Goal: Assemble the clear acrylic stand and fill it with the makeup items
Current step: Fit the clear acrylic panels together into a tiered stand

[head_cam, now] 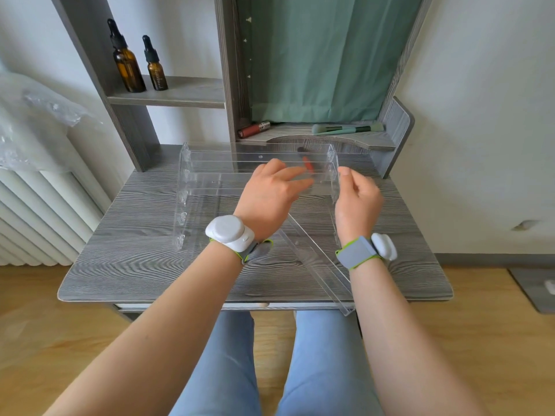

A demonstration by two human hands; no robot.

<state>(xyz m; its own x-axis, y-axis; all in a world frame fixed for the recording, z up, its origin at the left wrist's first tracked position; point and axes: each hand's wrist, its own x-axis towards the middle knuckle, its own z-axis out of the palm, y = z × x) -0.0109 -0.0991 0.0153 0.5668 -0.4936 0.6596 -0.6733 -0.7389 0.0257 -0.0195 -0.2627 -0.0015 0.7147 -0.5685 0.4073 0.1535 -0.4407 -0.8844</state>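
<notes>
The clear stand (210, 187) sits partly assembled on the grey surface (135, 265), directly under and ahead of both hands. The left hand (270, 193) hovers over its shelves, fingers spread, gripping nothing. The right hand (357, 199) pinches the stand's right side panel. A loose panel (315, 265) lies between the wrists. Lipstick (253, 129) and brushes (345, 128) lie beyond the hands.

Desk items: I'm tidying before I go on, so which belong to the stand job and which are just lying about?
Belongs:
acrylic stand
loose acrylic panel
lip gloss tube
green makeup brushes
red-and-black item behind the stand
possibly the two amber dropper bottles

Lying about:
plastic wrap
radiator
green curtain
</notes>
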